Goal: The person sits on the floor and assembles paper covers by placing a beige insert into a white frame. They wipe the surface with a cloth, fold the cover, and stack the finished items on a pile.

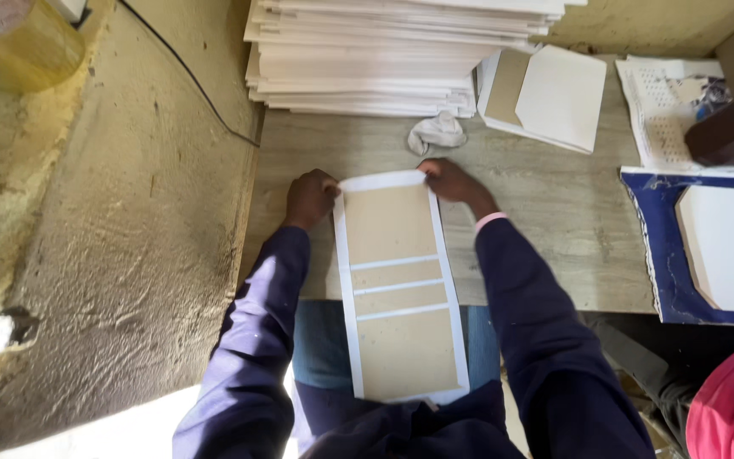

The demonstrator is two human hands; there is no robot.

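I see left hand and right hand each pinching a far corner of the long brown-and-white card panel — lying across desk edge and lap, stacked white sheets beyond, crumpled cloth nearby

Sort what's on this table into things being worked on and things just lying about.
In hand: long brown board panel with white paper border, far end pressed by left hand and right hand.

Lying about: tall stack of white sheets, crumpled white cloth, folded white card cover, blue-edged sheet.

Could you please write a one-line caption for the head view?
Both hands, left and right, press the far corners of a long board-and-paper strip on a wooden table.
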